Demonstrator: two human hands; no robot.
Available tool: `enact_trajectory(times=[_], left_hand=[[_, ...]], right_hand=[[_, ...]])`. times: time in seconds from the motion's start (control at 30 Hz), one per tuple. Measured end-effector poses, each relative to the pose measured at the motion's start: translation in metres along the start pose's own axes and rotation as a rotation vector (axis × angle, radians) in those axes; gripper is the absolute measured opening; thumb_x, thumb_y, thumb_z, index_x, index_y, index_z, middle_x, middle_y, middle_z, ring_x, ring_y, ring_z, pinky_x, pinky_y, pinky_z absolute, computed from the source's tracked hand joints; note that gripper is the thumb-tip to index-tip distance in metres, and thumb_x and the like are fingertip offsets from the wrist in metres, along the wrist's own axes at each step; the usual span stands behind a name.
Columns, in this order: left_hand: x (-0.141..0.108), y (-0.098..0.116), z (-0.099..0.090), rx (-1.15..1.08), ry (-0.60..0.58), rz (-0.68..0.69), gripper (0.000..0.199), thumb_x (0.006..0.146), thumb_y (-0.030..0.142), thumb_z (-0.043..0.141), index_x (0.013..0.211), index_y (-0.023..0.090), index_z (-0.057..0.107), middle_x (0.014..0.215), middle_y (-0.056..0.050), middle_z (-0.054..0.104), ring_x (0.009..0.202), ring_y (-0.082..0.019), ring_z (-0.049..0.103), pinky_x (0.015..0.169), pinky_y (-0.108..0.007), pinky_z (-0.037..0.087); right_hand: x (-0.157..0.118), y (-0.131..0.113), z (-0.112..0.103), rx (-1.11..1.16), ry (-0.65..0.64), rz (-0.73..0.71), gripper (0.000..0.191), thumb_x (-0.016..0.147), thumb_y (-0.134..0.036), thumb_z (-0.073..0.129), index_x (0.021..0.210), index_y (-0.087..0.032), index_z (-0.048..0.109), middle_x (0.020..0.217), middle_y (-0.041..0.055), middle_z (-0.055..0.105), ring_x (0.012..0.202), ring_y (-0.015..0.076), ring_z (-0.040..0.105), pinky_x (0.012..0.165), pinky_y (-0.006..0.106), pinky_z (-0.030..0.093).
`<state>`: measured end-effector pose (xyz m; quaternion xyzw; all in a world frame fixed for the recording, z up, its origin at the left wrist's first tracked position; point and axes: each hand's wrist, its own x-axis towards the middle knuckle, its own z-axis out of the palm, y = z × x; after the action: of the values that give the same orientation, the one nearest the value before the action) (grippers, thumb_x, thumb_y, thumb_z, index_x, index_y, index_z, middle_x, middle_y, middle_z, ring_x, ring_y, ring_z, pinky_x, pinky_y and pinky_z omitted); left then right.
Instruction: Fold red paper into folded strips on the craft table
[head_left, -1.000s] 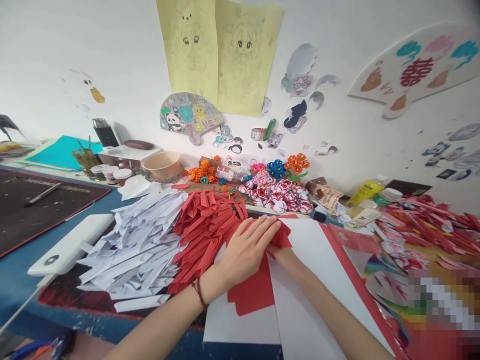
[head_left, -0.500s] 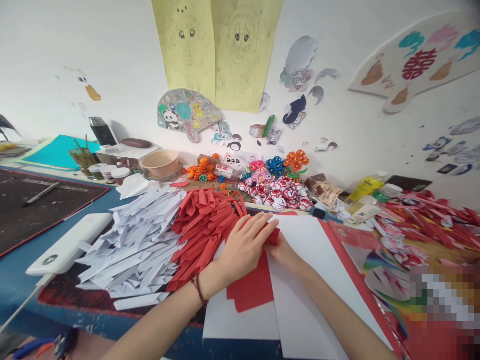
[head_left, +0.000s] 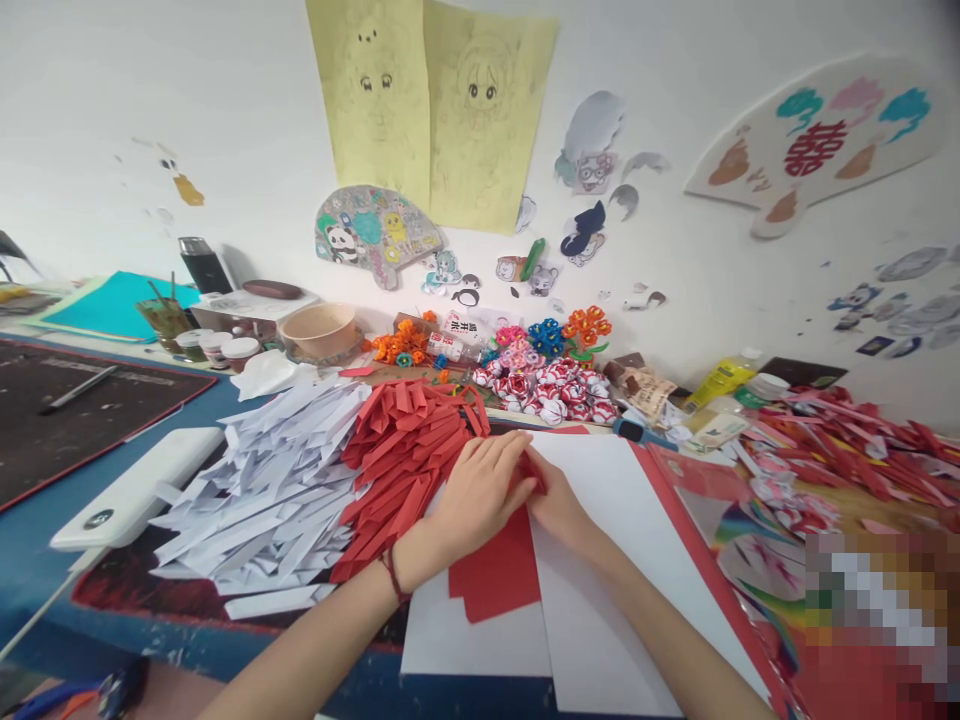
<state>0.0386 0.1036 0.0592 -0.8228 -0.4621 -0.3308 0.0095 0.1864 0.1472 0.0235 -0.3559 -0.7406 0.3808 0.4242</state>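
My left hand (head_left: 484, 490) and my right hand (head_left: 556, 500) meet over the table's middle, fingers bent round a small piece of red paper (head_left: 534, 472). Most of that piece is hidden behind the fingers. Below my hands, several flat red paper pieces (head_left: 499, 580) rest on white sheets (head_left: 480, 640). To the left of my left hand lies a heap of folded red paper strips (head_left: 401, 440). Beside it spreads a larger heap of folded white paper strips (head_left: 270, 490).
A white power bank (head_left: 139, 490) with a cable lies at the left. Along the wall stand a beige bowl (head_left: 319, 330), red-and-white paper balls (head_left: 562, 388) and a yellow bottle (head_left: 724, 380). More red and pink strips (head_left: 855, 430) are piled at the right.
The left hand's fingers, stretched out over the red paper before, are now more bent and closer to the right hand. The view has shifted slightly.
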Motion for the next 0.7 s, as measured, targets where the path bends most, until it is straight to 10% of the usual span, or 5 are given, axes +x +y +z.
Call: enact_trajectory(times=[0.17,0.33,0.7], left_hand=[[0.001,-0.008,-0.001,0.099,0.047,-0.109,0.036,0.09,0.016,0.041,0.126,0.017,0.046,0.125,-0.011,0.057,0.113,-0.022,0.052,0.088,-0.036,0.04],[-0.001,-0.019,0.002,0.237,-0.194,0.088,0.019,0.09,0.012,0.04,0.084,0.016,0.057,0.07,-0.004,0.063,0.067,-0.017,0.056,0.066,-0.031,0.037],[-0.015,-0.002,0.016,0.313,-0.372,0.425,0.01,0.089,0.012,0.044,0.086,0.015,0.053,0.075,-0.006,0.06,0.066,-0.019,0.057,0.059,-0.031,0.038]], right_hand=[[0.004,0.01,-0.021,-0.431,0.055,0.1,0.036,0.075,-0.011,0.044,0.108,-0.02,0.057,0.107,0.0061,0.064,0.099,0.0223,0.057,0.086,0.034,0.043],[0.006,0.03,-0.051,-0.971,0.097,0.429,0.046,0.077,-0.024,0.053,0.121,-0.016,0.048,0.113,0.0147,0.057,0.101,0.0321,0.053,0.079,0.038,0.039],[0.008,0.041,-0.061,-1.051,0.081,0.367,0.064,0.073,-0.041,0.062,0.129,-0.016,0.043,0.117,0.0142,0.052,0.103,0.0312,0.051,0.083,0.037,0.038]])
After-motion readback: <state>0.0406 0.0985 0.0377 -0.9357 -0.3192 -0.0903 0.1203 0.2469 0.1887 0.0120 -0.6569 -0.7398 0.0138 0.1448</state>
